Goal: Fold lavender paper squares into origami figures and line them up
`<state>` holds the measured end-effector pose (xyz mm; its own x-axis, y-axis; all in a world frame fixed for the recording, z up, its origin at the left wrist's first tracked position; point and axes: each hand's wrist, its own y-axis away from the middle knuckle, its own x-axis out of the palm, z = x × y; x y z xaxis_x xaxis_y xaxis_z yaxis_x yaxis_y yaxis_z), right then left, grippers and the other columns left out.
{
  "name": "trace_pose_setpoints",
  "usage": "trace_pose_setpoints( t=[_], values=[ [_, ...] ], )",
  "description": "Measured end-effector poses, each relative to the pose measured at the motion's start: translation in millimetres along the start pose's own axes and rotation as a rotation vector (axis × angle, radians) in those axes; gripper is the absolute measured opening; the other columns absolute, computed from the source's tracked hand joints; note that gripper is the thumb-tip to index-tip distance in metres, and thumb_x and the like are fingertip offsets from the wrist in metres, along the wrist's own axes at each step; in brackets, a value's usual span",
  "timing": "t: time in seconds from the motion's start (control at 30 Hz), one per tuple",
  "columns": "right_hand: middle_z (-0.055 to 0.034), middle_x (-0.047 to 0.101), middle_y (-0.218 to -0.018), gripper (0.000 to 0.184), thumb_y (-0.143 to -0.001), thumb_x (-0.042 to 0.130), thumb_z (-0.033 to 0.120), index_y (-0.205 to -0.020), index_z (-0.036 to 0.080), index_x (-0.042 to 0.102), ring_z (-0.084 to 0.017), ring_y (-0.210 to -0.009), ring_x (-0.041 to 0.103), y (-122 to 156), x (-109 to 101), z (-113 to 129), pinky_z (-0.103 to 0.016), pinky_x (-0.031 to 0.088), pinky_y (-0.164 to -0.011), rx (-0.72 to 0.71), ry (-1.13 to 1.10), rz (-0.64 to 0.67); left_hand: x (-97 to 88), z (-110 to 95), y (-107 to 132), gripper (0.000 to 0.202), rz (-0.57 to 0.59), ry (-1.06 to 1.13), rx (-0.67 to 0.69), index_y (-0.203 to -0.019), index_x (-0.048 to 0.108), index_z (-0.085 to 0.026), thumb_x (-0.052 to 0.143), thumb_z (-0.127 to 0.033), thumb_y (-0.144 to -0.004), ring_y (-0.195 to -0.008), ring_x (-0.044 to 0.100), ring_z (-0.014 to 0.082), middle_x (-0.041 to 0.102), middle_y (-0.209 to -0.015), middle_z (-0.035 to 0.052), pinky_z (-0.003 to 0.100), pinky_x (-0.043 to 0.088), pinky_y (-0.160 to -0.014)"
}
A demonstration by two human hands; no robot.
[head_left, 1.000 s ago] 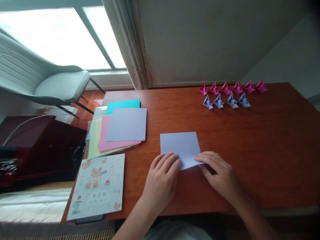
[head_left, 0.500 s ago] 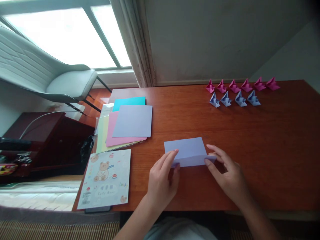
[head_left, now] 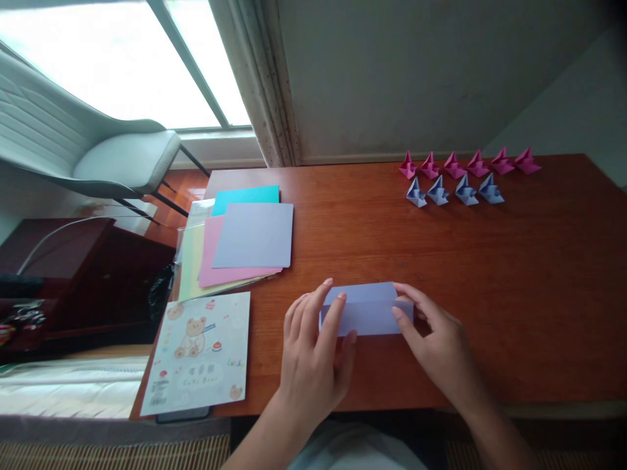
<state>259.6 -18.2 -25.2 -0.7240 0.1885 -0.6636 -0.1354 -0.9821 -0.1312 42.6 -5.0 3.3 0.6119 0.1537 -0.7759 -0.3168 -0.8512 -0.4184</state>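
A lavender paper sheet [head_left: 368, 309] lies folded in half on the brown table [head_left: 490, 274], near its front edge. My left hand [head_left: 313, 356] rests on the sheet's left end, fingers laid over it. At the right end, my right hand [head_left: 435, 346] pinches the paper's edge between its fingertips. Both hands hold the folded layers together.
A stack of coloured paper sheets [head_left: 245, 241] lies to the left, with a bear-printed paper pack [head_left: 198, 352] in front of it. Several pink folded figures [head_left: 470, 162] and several lavender folded figures [head_left: 453, 190] stand in two rows at the back right. A grey chair [head_left: 98, 156] stands by the window.
Both hands lifted the sheet's near edge and carried it over to the far edge, so the flat sheet is now folded in half. The camera shifted slightly.
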Motion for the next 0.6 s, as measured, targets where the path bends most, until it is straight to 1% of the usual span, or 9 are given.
trace_pose_setpoints(
  t=[0.07, 0.1, 0.13, 0.2, 0.27, 0.33, 0.43, 0.53, 0.6],
  values=[
    [-0.0083, 0.075, -0.118, 0.031, -0.097, 0.058, 0.031, -0.126, 0.025, 0.063, -0.023, -0.099, 0.075, -2.2, -0.1, 1.9, -0.037, 0.063, -0.086, -0.027, 0.016, -0.003, -7.2, -11.9, 3.9, 0.052, 0.015, -0.017, 0.096, -0.139, 0.053, -0.013, 0.06, -0.009, -0.087, -0.14, 0.046, 0.0319, 0.052, -0.149, 0.0193, 0.055, 0.038, -0.116],
    [-0.0083, 0.075, -0.118, 0.03, -0.097, 0.057, 0.029, -0.126, 0.025, 0.063, -0.023, -0.099, 0.075, -3.4, -0.1, 3.1, -0.037, 0.063, -0.087, -0.04, 0.026, -0.006, -10.0, -18.2, 6.4, 0.051, 0.068, -0.004, 0.164, -0.137, 0.054, -0.012, 0.059, -0.007, -0.087, -0.142, 0.044, 0.0313, 0.053, -0.148, 0.0187, 0.053, 0.036, -0.118],
    [-0.0084, 0.075, -0.118, 0.03, -0.097, 0.056, 0.028, -0.126, 0.024, 0.062, -0.023, -0.1, 0.075, -4.6, 0.0, 4.5, -0.037, 0.062, -0.087, -0.053, 0.036, -0.008, -11.9, -24.0, 8.9, 0.049, 0.133, -0.003, 0.226, -0.136, 0.056, -0.011, 0.058, -0.009, -0.087, -0.143, 0.043, 0.031, 0.053, -0.149, 0.0179, 0.052, 0.033, -0.12],
    [-0.0085, 0.075, -0.117, 0.031, -0.097, 0.055, 0.026, -0.127, 0.024, 0.062, -0.023, -0.1, 0.074, -6.9, 0.5, 7.5, -0.037, 0.062, -0.087, -0.075, 0.058, -0.009, -12.5, -32.8, 13.1, 0.046, 0.209, -0.045, 0.298, -0.137, 0.058, -0.013, 0.056, -0.019, -0.091, -0.146, 0.038, 0.0324, 0.053, -0.15, 0.0147, 0.054, 0.022, -0.124],
    [-0.0092, 0.074, -0.117, 0.031, -0.097, 0.053, 0.025, -0.127, 0.024, 0.062, -0.024, -0.101, 0.074, -8.8, 1.5, 10.1, -0.037, 0.061, -0.087, -0.095, 0.092, -0.015, -9.5, -36.6, 14.9, 0.048, 0.278, -0.107, 0.294, -0.141, 0.056, -0.015, 0.055, -0.026, -0.094, -0.148, 0.036, 0.0338, 0.049, -0.155, 0.0139, 0.056, 0.013, -0.126],
    [-0.01, 0.074, -0.115, 0.03, -0.097, 0.052, 0.024, -0.125, 0.022, 0.062, -0.025, -0.1, 0.073, -10.3, 2.7, 11.7, -0.038, 0.061, -0.085, -0.103, 0.155, -0.035, -4.7, -35.8, 14.5, 0.053, 0.345, -0.16, 0.27, -0.146, 0.051, -0.015, 0.055, -0.033, -0.095, -0.149, 0.035, 0.0349, 0.044, -0.158, 0.0146, 0.056, 0.01, -0.125],
    [-0.0109, 0.073, -0.112, 0.029, -0.097, 0.052, 0.025, -0.124, 0.022, 0.063, -0.027, -0.098, 0.071, -12.2, 3.7, 11.2, -0.041, 0.059, -0.084, -0.099, 0.255, -0.064, 1.7, -30.7, 12.3, 0.057, 0.403, -0.208, 0.238, -0.15, 0.046, -0.016, 0.052, -0.038, -0.097, -0.148, 0.035, 0.0355, 0.042, -0.159, 0.0148, 0.056, 0.01, -0.124],
    [-0.0119, 0.07, -0.114, 0.027, -0.097, 0.054, 0.026, -0.122, 0.022, 0.063, -0.029, -0.104, 0.068, -15.5, 1.8, 7.6, -0.044, 0.057, -0.089, -0.131, 0.295, -0.078, 6.1, -26.3, 12.0, 0.056, 0.417, -0.229, 0.212, -0.151, 0.045, -0.017, 0.05, -0.039, -0.099, -0.148, 0.036, 0.0353, 0.043, -0.159, 0.0138, 0.056, 0.011, -0.123],
    [-0.0119, 0.069, -0.113, 0.026, -0.096, 0.055, 0.026, -0.12, 0.021, 0.064, -0.029, -0.106, 0.066, -18.8, -0.8, 4.4, -0.047, 0.056, -0.092, -0.168, 0.304, -0.061, 8.5, -24.7, 12.8, 0.056, 0.416, -0.242, 0.192, -0.15, 0.045, -0.018, 0.049, -0.04, -0.099, -0.148, 0.036, 0.0354, 0.043, -0.159, 0.0137, 0.056, 0.013, -0.122]
  ],
)
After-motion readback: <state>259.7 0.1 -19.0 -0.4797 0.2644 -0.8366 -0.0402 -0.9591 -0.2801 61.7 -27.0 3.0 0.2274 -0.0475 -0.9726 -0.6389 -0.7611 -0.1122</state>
